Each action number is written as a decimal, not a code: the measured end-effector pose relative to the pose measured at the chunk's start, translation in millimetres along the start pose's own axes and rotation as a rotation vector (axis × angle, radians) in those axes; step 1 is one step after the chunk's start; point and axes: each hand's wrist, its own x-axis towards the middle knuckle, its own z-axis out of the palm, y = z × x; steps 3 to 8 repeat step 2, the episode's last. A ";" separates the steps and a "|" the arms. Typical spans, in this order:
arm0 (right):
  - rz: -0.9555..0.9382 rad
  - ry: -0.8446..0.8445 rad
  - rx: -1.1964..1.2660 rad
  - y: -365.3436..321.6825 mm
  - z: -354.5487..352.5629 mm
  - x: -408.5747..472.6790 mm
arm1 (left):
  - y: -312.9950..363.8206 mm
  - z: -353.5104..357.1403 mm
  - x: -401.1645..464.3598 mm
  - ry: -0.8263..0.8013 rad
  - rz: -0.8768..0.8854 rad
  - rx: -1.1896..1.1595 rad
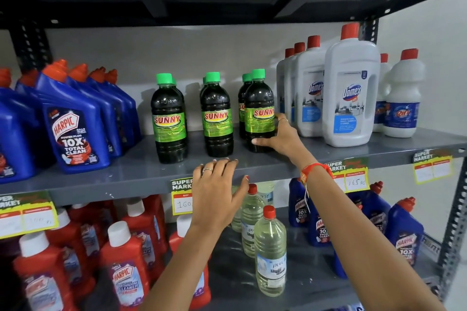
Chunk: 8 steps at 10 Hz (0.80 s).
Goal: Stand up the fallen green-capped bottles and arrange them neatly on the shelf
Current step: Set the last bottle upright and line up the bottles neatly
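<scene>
your right hand [280, 137] grips the bottle [260, 113] beside the white jugs [350, 93], left hand [217, 189] loose; shove sideways and it tips

"SUNNY" on green-capped bottles [216, 113]; "Domex" on white jugs [351, 93].

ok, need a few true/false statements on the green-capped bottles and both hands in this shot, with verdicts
1. All visible green-capped bottles stand upright. True.
2. The right hand grips a red-capped white bottle. False: it wraps the lower part of the rightmost green-capped bottle.
3. The left hand rests open at the shelf front edge, holding nothing. True.
4. The green-capped bottles sit on the lower level. False: they share the middle level with the blue bottles at their left.
</scene>
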 end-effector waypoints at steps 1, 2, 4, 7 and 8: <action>0.000 0.003 0.002 2.7 0.2 0.3 | -0.2 1.0 -0.1 0.010 0.007 0.000; -0.004 -0.002 -0.005 -2.1 -1.0 -4.8 | 0.2 -0.1 -0.6 0.015 -0.007 -0.015; -0.004 -0.002 -0.005 -2.1 -1.0 -4.8 | 0.2 -0.1 -0.6 0.015 -0.007 -0.015; -0.004 -0.002 -0.005 -2.1 -1.0 -4.8 | 0.2 -0.1 -0.6 0.015 -0.007 -0.015; -0.004 -0.002 -0.005 -2.1 -1.0 -4.8 | 0.2 -0.1 -0.6 0.015 -0.007 -0.015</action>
